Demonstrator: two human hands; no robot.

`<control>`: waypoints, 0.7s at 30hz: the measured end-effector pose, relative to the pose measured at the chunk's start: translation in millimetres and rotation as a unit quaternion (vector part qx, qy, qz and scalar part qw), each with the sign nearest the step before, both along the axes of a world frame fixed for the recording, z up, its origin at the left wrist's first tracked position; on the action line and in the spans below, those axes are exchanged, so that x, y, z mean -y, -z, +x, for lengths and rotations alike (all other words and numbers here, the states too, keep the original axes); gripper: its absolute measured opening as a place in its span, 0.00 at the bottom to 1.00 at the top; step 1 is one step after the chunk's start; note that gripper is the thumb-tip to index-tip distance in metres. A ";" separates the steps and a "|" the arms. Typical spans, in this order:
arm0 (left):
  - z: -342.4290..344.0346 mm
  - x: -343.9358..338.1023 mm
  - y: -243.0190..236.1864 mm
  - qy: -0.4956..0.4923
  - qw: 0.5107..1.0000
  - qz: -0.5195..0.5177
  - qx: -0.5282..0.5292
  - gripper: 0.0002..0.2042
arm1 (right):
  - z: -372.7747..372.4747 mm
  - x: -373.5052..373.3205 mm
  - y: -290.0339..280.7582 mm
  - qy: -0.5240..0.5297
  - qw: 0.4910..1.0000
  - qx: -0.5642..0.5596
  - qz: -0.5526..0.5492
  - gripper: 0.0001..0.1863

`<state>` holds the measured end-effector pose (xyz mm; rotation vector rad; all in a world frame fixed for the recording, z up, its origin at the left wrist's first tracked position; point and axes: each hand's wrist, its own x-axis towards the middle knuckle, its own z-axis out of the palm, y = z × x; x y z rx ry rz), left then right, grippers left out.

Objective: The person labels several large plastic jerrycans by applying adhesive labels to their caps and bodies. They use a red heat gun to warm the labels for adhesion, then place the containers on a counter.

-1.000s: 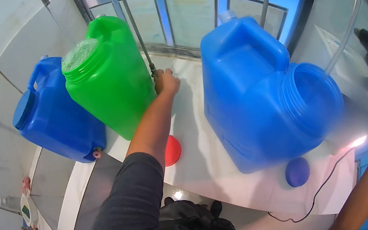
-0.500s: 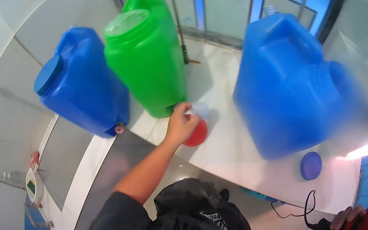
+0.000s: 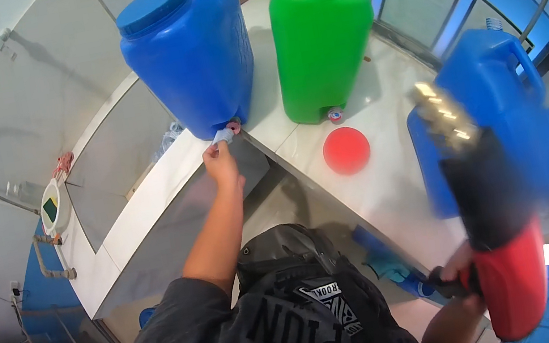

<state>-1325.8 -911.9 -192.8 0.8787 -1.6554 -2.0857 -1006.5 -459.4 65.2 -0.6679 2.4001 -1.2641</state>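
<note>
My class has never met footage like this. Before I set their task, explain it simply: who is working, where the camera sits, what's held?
There is no machine here: a person works with two bare hands. The view comes from a fisheye camera worn on the head, looking down, so straight edges bend near the rim.

The left hand pinches a translucent plastic piece at the spigot of a lidded blue jerrycan. The right hand grips a red and black heat gun; its metal nozzle is blurred.

On the white counter also stand an open green jerrycan and, at the right, a second blue jerrycan, partly hidden by the gun. A red lid lies near the green one.
</note>
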 end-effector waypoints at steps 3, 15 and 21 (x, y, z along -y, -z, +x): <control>-3.7 -7.3 -16.9 0.022 0.993 0.111 0.032 0.16 | -5.9 40.4 19.8 0.126 0.976 -0.146 0.102 0.24; -16.9 -28.5 18.7 0.034 0.925 -0.367 -0.096 0.24 | -140.0 184.6 105.0 0.243 0.962 -0.039 -0.119 0.21; -13.2 -21.3 30.8 0.103 0.947 -0.270 -0.142 0.31 | -185.0 234.6 127.7 0.267 0.934 0.130 -0.197 0.15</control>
